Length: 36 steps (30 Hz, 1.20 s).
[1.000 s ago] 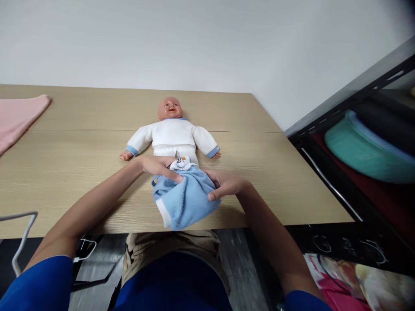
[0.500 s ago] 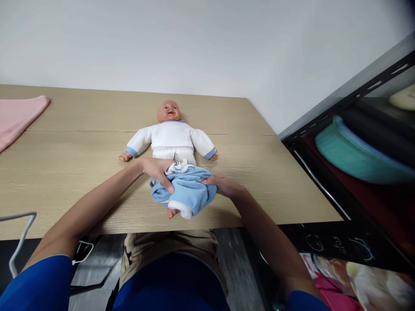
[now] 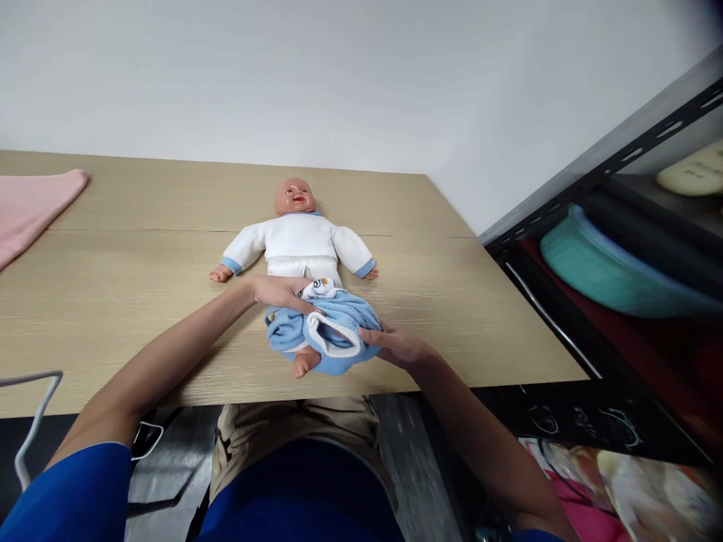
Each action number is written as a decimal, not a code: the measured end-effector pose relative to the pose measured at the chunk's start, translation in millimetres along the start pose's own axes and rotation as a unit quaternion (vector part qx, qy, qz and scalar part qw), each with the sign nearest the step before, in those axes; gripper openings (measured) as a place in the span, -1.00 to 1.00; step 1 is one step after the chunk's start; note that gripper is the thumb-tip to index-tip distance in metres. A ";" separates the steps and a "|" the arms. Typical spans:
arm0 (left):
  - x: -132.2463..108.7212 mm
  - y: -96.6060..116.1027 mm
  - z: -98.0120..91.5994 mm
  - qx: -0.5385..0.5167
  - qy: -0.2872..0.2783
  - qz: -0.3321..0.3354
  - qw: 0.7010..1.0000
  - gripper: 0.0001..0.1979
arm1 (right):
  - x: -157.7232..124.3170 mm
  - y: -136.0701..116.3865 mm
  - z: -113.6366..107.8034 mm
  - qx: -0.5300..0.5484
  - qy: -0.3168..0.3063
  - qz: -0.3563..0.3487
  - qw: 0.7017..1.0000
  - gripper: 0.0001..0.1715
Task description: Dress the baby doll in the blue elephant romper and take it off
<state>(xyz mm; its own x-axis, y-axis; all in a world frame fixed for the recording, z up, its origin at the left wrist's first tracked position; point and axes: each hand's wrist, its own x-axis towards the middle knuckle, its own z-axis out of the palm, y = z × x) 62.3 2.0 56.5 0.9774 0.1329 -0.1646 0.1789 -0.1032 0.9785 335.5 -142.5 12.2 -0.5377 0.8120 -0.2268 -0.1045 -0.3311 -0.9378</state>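
Note:
A baby doll [image 3: 301,237] in a white top with blue cuffs lies on its back, head toward the wall. Bunched around its lower legs is a light blue garment [image 3: 339,310] with white trim, probably doll trousers. One bare foot [image 3: 306,361] sticks out below the cloth; the other is hidden. My left hand [image 3: 285,292] grips the garment from the left, thumb over the white-trimmed opening. On the right side my right hand [image 3: 392,342] pinches the cloth, thumb on top by the same opening and fingers underneath.
The wooden table [image 3: 141,301] reaches back to the wall. A pink cloth [image 3: 39,207] lies at the far left. To the right stands a black shelf rack with a teal basin [image 3: 615,267]. A white bent tube [image 3: 37,421] is near the front left edge.
The garment's white-trimmed opening has turned upward and now gapes open between my hands. More of the doll's foot shows. My left thumb has moved up and right onto the opening's edge.

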 end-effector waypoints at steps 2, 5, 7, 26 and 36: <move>-1.0 1.6 1.7 -0.014 -0.005 -0.004 1.000 -0.37 | -3.9 -3.0 8.3 0.037 -0.015 -0.008 0.999 -0.06; -0.9 6.7 4.5 -0.001 0.011 -0.034 0.999 -0.36 | -8.4 -9.9 22.4 0.009 0.009 -0.050 0.999 -0.09; 1.5 11.3 7.7 0.031 0.019 -0.036 0.999 -0.39 | -9.5 -11.9 31.5 -0.068 0.080 -0.077 0.991 -0.12; 19.5 38.5 77.1 0.383 0.189 -0.148 0.892 -0.67 | -39.0 50.0 80.4 -0.223 0.406 -0.073 0.883 -0.47; 17.5 43.3 97.2 0.524 0.157 -0.195 0.814 -0.51 | -29.5 73.7 69.1 -0.298 0.467 -0.113 0.825 -0.70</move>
<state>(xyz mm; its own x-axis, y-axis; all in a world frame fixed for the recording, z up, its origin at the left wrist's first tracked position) 98.1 -96.0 83.8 0.7756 0.5853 -0.2366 0.6276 -0.7550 0.1899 285.9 -224.1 -32.1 0.3468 0.9291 0.1287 0.4662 -0.0516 -0.8832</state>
